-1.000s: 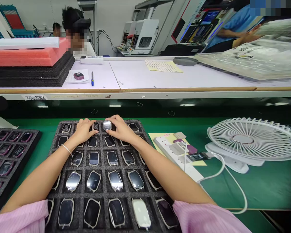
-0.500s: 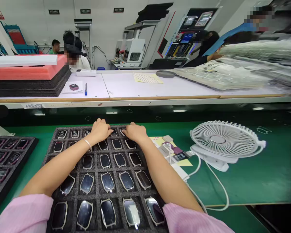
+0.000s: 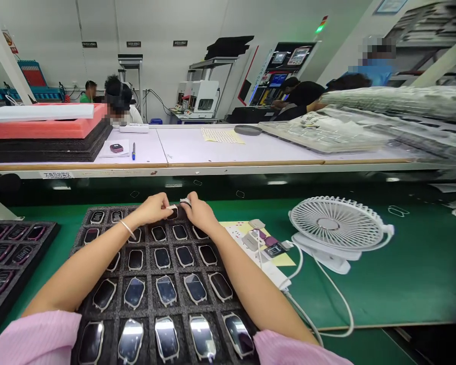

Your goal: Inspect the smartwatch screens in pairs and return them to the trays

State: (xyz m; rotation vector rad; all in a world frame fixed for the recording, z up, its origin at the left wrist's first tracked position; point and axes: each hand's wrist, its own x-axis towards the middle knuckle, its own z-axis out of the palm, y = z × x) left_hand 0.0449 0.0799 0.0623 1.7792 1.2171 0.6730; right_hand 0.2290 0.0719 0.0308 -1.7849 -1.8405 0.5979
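Note:
My left hand (image 3: pixel 150 209) and my right hand (image 3: pixel 199 213) meet above the far row of a black foam tray (image 3: pixel 144 259). Left fingertips pinch a small white part (image 3: pixel 171 207). Right fingertips pinch a small silvery-white part (image 3: pixel 185 202). The two parts are close together but apart, and both are too small to identify. Rows of glossy smartwatch bodies (image 3: pixel 166 290) sit in the tray's pockets under my forearms. A thin bracelet (image 3: pixel 127 229) circles my left wrist.
A second black tray of watches (image 3: pixel 49 238) lies left on the green mat. To the right are a power strip (image 3: pixel 264 256) and a white fan (image 3: pixel 329 223). Beyond a dark gap, a white bench (image 3: pixel 163 152) holds foam stacks; co-workers sit behind it.
My hands have come together and lifted slightly, now pinching small pale parts where they lay flat on the tray half a second ago. The view has tilted upward.

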